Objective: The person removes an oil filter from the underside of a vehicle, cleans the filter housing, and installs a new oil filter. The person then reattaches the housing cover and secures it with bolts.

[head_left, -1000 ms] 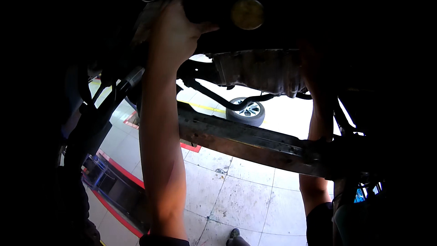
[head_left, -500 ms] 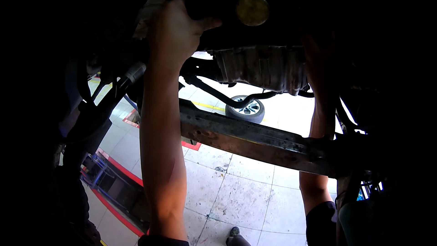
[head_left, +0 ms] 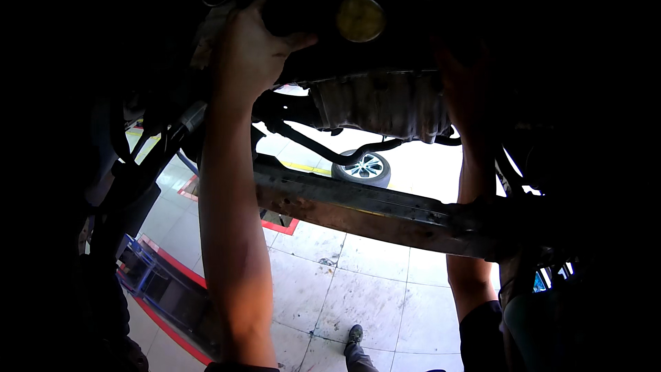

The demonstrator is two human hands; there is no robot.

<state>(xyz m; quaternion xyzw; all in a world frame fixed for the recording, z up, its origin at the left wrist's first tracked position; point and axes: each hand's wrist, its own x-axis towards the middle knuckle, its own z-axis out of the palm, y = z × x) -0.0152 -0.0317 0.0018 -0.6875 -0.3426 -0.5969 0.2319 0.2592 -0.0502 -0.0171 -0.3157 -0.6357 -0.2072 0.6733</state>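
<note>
A person's two bare arms reach up into the dark, grimy structure of what looks like a vehicle. The left hand (head_left: pixel 251 52), at the far left, lies against a large dark part (head_left: pixel 310 14), its thumb stretched out to the right; the other fingertips fade into shadow, so whether it grips or merely presses cannot be told. The right hand (head_left: pixel 465 62), on the far right, is almost lost in blackness, and its hold cannot be told either. The dark part spans the gap between the hands, with a round yellowish disc (head_left: pixel 361 19) showing in it. Nearer, a metal beam (head_left: pixel 372 213) slants across; the left forearm passes in front of it, the right forearm behind. Between the arms are a ribbed metal casing (head_left: pixel 379 107) and a curved bar (head_left: pixel 310 143). Beyond lies a wheel (head_left: pixel 361 167) on the tiled floor (head_left: pixel 323 310), and a shoe (head_left: pixel 354 334) shows close by. If the dark part is loose, uneven support could let it tip or slip; the poor light could hide a pinch point, and the beam could trap or scrape the right forearm.
</note>
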